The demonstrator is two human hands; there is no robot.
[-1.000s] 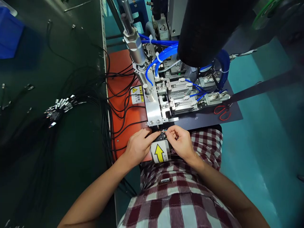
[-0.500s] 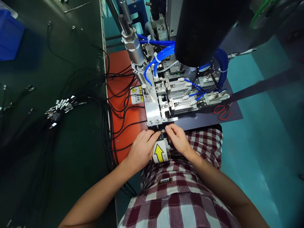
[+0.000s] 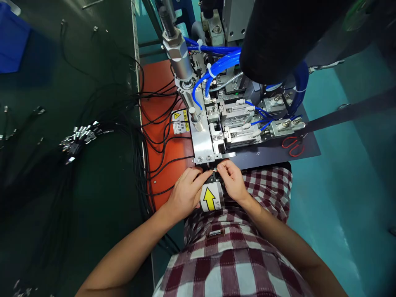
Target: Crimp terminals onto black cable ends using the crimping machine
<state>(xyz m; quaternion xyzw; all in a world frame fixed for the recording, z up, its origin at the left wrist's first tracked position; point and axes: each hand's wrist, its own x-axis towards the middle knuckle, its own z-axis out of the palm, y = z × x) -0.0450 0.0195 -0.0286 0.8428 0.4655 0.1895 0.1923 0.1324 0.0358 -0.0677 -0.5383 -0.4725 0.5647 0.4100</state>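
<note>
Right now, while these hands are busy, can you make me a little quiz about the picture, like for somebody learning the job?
1. True or false: the scissors with red handles lie apart from both hands.
2. What colour is the arrow on the white label? A) green B) yellow C) purple
3. Which is nearer the blue bin: the left hand or the right hand?

Key: 1. True. 2. B. 3. The left hand.
</note>
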